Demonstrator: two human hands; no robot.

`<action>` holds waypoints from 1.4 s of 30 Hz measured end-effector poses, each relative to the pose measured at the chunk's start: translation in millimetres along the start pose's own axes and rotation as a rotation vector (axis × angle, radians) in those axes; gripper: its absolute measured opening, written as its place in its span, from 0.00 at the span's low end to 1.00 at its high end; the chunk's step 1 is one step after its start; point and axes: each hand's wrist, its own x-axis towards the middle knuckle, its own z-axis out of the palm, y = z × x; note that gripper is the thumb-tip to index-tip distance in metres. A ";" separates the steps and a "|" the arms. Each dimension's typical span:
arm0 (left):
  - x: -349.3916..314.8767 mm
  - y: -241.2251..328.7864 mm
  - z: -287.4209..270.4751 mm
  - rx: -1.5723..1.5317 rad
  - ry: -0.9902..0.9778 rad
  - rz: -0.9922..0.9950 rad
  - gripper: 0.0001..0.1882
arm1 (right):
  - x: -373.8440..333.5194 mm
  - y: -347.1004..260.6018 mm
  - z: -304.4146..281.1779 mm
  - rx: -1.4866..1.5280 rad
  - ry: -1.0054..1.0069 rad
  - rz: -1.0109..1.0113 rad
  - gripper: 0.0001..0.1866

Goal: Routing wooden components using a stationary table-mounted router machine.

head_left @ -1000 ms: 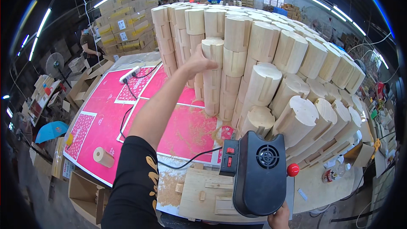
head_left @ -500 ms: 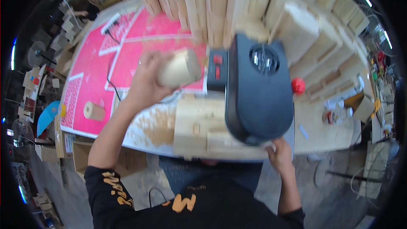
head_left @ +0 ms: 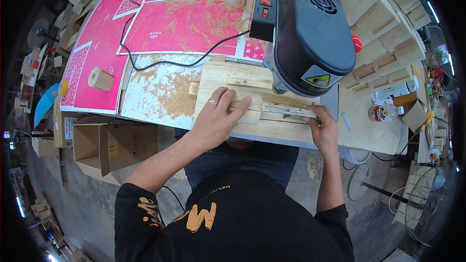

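Note:
My left hand (head_left: 217, 120) is closed over a pale wooden cylinder (head_left: 251, 112), which lies on its side on a wooden jig board (head_left: 211, 80). Its fingers and thumb wrap the cylinder from above and hide part of it. At the board's right end, my right hand (head_left: 323, 128) pinches the end of a narrow light strip (head_left: 291, 110) set in the jig, to the right of the cylinder. Above the jig stands a black drill press (head_left: 310, 34), its lower parts mostly hidden by the housing.
Another wooden cylinder (head_left: 101, 78) lies on pink sheeting (head_left: 184, 24) at the left. Sawdust (head_left: 174, 92) covers the table beside the jig. A black cable (head_left: 182, 63) runs to the switch box (head_left: 263, 14). Stacked wooden pieces (head_left: 374, 29) line the back; a plastic bottle (head_left: 386, 112) stands right.
My left hand has brought the raised cylinder down and right onto the jig. My right hand has shifted from beneath the drill press housing to the strip's end. The view has tilted lower.

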 end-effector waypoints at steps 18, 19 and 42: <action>32.6 23.9 82.6 -0.545 0.273 -0.429 0.62 | 18.1 6.1 46.3 0.526 0.255 0.256 0.20; 33.6 24.1 82.8 -0.541 0.279 -0.421 0.62 | 16.8 9.9 44.7 0.462 0.251 0.238 0.19; 18.3 4.6 75.3 -0.271 0.230 -0.323 0.50 | 26.1 -66.2 -22.6 0.089 0.369 -0.646 0.10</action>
